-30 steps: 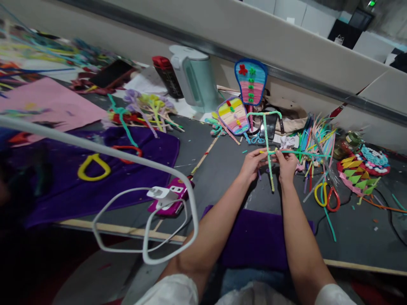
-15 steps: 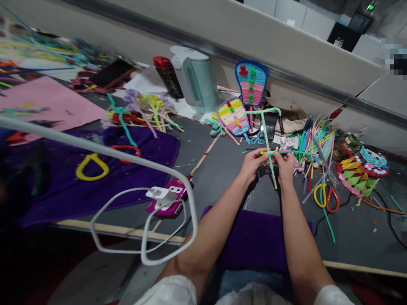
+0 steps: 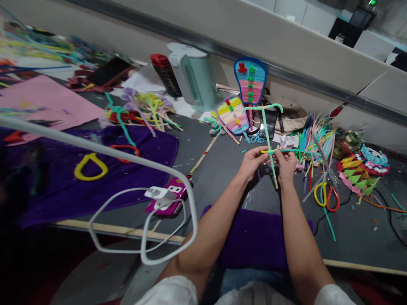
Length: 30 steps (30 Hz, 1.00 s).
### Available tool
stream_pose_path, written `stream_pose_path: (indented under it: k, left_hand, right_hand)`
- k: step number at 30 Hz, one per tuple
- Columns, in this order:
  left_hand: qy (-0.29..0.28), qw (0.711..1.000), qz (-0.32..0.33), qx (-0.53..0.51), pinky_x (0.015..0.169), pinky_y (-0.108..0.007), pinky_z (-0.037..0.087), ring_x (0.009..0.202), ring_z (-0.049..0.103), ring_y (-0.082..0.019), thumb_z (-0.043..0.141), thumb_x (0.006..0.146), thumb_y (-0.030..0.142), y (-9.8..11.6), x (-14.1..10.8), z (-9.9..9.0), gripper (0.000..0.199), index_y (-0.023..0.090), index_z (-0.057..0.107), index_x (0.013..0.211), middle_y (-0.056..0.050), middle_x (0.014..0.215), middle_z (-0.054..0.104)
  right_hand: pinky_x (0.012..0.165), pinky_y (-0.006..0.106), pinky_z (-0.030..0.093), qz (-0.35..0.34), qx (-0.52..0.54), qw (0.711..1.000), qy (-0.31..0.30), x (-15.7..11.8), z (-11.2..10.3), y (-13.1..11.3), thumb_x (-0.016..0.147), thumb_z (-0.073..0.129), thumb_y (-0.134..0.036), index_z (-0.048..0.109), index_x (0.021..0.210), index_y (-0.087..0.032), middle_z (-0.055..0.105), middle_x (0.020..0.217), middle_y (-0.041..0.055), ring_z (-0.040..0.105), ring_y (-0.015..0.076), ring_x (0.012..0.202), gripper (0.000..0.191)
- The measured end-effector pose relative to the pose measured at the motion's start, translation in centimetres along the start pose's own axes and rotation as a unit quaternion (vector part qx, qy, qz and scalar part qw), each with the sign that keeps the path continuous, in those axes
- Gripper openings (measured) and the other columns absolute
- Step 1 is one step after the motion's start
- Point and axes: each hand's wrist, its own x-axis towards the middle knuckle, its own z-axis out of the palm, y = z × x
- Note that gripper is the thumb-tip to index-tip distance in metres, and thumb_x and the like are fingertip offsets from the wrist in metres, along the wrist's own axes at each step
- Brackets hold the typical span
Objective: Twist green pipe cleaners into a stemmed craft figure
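Observation:
Both my hands hold a frame of fuzzy pipe cleaners above the grey table. Its pale green stem runs up to a curved crossbar and ends below my fingers. My left hand pinches a short yellow pipe cleaner where it meets the stem. My right hand is closed at the same crossing, on a teal pipe cleaner that sticks out to the right. Fingertips partly hide the joint. Behind the frame are two colourful fan-shaped pipe-cleaner pieces, one striped yellow and pink, one blue-edged.
Scissors and a bundle of pipe cleaners lie at right, near a decorated red piece. A kettle and bottle stand behind. At left are a power strip, white cable and purple cloth.
My hands stay at the crossing, with the frame almost where it was. The teal pipe cleaner now shows at the joint over the stem. The view has shifted very slightly.

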Motion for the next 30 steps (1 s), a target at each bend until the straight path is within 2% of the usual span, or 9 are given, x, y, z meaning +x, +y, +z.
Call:
stream_pose_path:
  k: [12, 23, 30]
  left_hand:
    - [0.006, 1.000, -0.005, 0.001, 0.066, -0.026, 0.055, 0.068, 0.065, -0.013, 0.092, 0.056, 0.037, 0.30, -0.27, 0.21, 0.045, 0.016, 0.077, 0.094, -0.004, 0.084, 0.075]
    - [0.008, 1.000, -0.027, 0.003, 0.065, -0.025, 0.056, 0.067, 0.065, -0.012, 0.088, 0.057, 0.031, 0.62, -0.45, 0.36, 0.038, 0.016, 0.076, 0.089, -0.003, 0.083, 0.073]
    - [-0.003, 0.999, -0.036, 0.023, 0.065, -0.026, 0.056, 0.066, 0.063, -0.011, 0.087, 0.057, 0.028, 0.49, -0.52, 0.45, 0.034, 0.016, 0.074, 0.087, -0.001, 0.077, 0.070]
  right_hand:
    - [0.048, 0.021, 0.046, 0.000, -0.005, 1.000, -0.011, -0.15, 0.10, -0.22, 0.066, 0.074, -0.041, 0.055, 0.084, -0.020, 0.063, 0.071, -0.0032, 0.062, 0.0124, 0.064, 0.033]
    - [0.048, 0.021, 0.044, -0.001, -0.019, 1.000, -0.021, -0.09, 0.05, 0.01, 0.067, 0.072, -0.040, 0.055, 0.087, -0.021, 0.062, 0.071, -0.0041, 0.060, 0.0125, 0.062, 0.033]
    - [0.061, 0.024, 0.046, -0.047, -0.069, 0.996, -0.014, 0.07, -0.16, 0.36, 0.074, 0.068, -0.042, 0.053, 0.082, -0.021, 0.061, 0.072, -0.0035, 0.056, 0.0115, 0.065, 0.027]
